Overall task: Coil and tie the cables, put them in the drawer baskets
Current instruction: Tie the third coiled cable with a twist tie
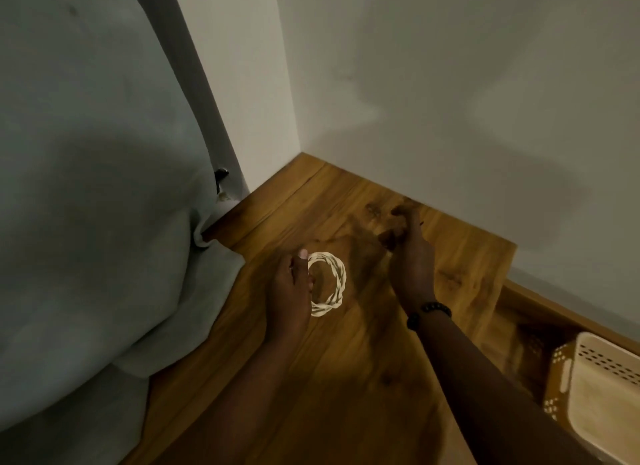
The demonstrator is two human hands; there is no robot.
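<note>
At centre frame, my left hand (289, 291) pinches the white coiled cable (327, 284) above the wooden top (346, 378). My right hand (410, 260) is curled, its contents unclear. I judge coiling done, basketing next: the basket (595, 381) waits lower right, past the top's edge; curtain (86, 187) crowds left.

**Colours and Patterns in View**

Cable (327, 284): white, wound as a twisted, rope-like coil with alternating light and shadowed bands.

Bench (346, 378): warm brown wood-grain surface with darker knots and streaks.

Basket (602, 388): cream plastic; rows of small dark perforations along the upper wall and a dotted hole pattern on the end face.

Bracelet (429, 310): black beads, on the right wrist.

Fabric (86, 187): plain pale grey-green, no pattern.

Wall (450, 84): plain off-white, crossed by soft grey shadows.
</note>
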